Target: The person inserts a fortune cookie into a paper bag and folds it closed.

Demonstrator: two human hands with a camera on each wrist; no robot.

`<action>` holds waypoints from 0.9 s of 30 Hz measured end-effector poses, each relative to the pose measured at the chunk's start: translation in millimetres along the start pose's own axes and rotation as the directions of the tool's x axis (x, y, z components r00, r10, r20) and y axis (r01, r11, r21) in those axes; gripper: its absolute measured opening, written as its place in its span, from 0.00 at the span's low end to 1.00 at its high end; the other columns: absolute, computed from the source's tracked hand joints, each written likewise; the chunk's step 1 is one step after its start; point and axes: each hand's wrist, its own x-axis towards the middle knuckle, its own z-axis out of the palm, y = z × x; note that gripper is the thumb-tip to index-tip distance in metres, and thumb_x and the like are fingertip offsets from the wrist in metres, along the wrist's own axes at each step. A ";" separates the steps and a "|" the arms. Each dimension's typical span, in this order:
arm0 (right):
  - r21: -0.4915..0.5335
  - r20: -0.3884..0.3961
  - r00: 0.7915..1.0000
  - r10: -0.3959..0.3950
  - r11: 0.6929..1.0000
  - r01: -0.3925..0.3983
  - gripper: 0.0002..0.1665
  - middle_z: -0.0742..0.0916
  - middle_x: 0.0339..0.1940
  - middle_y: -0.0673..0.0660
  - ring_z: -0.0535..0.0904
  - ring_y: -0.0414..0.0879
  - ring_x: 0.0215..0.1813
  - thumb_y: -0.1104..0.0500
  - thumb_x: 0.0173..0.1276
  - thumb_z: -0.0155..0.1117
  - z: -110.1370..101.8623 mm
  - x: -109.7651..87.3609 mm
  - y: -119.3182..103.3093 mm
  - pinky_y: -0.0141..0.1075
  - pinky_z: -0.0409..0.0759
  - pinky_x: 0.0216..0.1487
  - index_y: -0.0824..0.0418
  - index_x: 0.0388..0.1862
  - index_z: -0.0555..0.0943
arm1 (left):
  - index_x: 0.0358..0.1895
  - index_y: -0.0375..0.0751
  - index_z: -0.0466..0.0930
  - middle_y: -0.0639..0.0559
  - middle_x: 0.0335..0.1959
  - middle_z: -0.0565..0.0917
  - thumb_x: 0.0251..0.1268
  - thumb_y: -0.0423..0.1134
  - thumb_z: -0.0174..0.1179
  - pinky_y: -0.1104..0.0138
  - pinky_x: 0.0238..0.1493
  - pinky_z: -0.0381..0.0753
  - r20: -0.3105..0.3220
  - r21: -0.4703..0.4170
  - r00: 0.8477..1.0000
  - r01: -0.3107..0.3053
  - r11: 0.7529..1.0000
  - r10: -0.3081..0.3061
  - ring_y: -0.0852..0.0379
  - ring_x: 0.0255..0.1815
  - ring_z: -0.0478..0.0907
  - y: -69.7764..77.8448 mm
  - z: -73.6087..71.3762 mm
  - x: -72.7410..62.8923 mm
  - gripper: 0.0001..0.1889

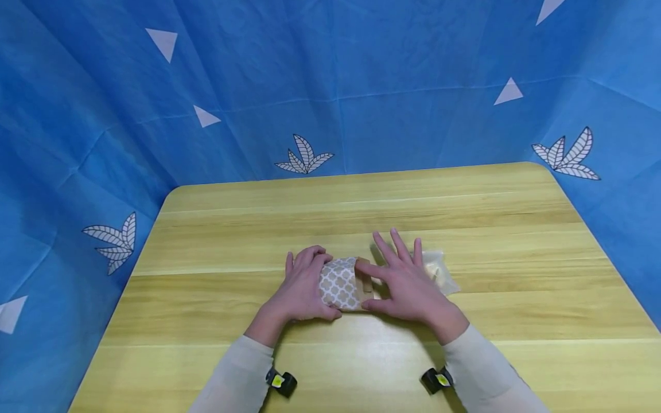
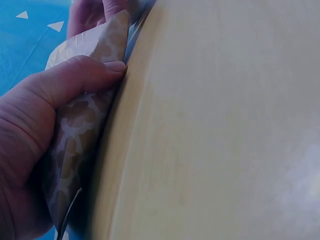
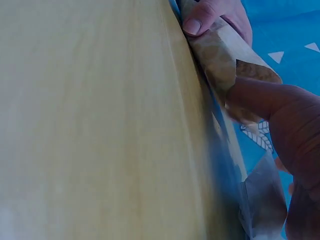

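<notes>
Black wrist devices (image 1: 283, 383): nearest, below both hands, beside pale long sleeves (image 1: 238, 367)
Left hand (image 1: 303, 289): gripping the left end of a plump white-and-tan patterned paper packet (image 1: 338, 284), thumb along the near edge, fingers at the far side
Right hand (image 1: 408, 287): pinching across the packet's plain brown paper end (image 1: 364, 287), thumb near, forefinger far, other fingers spread clear
Packet: between both hands; could crumple from too tight a left squeeze, could tear or spring loose at the brown end if pushed unevenly by the right forefinger
Small clear plastic bag (image 1: 448, 282): outside the right hand, partly hidden, contents uncertain; likely to skid if brushed
Yellow wood-grain table (image 1: 361, 206): under both hands
Printed blue cloth (image 1: 382, 115): farthest, beyond both hands
</notes>
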 end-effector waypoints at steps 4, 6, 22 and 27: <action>0.002 0.001 1.000 0.000 1.000 0.000 0.51 0.53 0.81 0.62 0.34 0.66 0.79 0.27 0.49 0.73 -1.3 1.7 -0.6 0.73 0.31 0.65 0.38 0.72 0.73 | 0.68 0.46 0.66 0.49 0.70 0.61 0.24 0.65 0.79 0.39 0.71 0.34 0.001 -0.007 1.000 -0.007 1.000 0.007 0.51 0.73 0.51 0.5 0.8 0.0 0.59; 0.005 -0.004 1.000 -0.004 1.000 0.004 0.50 0.54 0.81 0.63 0.35 0.66 0.79 0.27 0.49 0.73 -1.9 2.2 -1.4 0.73 0.32 0.65 0.39 0.71 0.74 | 0.68 0.46 0.66 0.49 0.70 0.60 0.24 0.65 0.79 0.39 0.71 0.34 -0.002 -0.004 1.000 -0.009 1.000 0.009 0.50 0.73 0.51 0.6 1.1 -0.1 0.59; 0.006 -0.066 0.998 -0.017 1.000 0.017 0.42 0.56 0.81 0.63 0.40 0.68 0.79 0.34 0.44 0.78 1.3 7.6 -10.4 0.74 0.36 0.65 0.40 0.62 0.80 | 0.67 0.44 0.65 0.46 0.70 0.61 0.23 0.64 0.80 0.37 0.70 0.36 -0.024 0.003 0.999 -0.029 1.000 0.029 0.48 0.73 0.53 3.3 1.5 0.2 0.58; 0.016 -0.057 0.998 -0.010 1.000 0.011 0.45 0.55 0.81 0.62 0.38 0.67 0.79 0.33 0.43 0.79 1.5 6.8 -9.2 0.73 0.34 0.65 0.40 0.63 0.79 | 0.67 0.45 0.65 0.46 0.70 0.60 0.24 0.64 0.80 0.37 0.70 0.35 -0.010 0.000 1.000 -0.020 1.000 0.020 0.49 0.73 0.52 4.6 -0.7 -0.4 0.58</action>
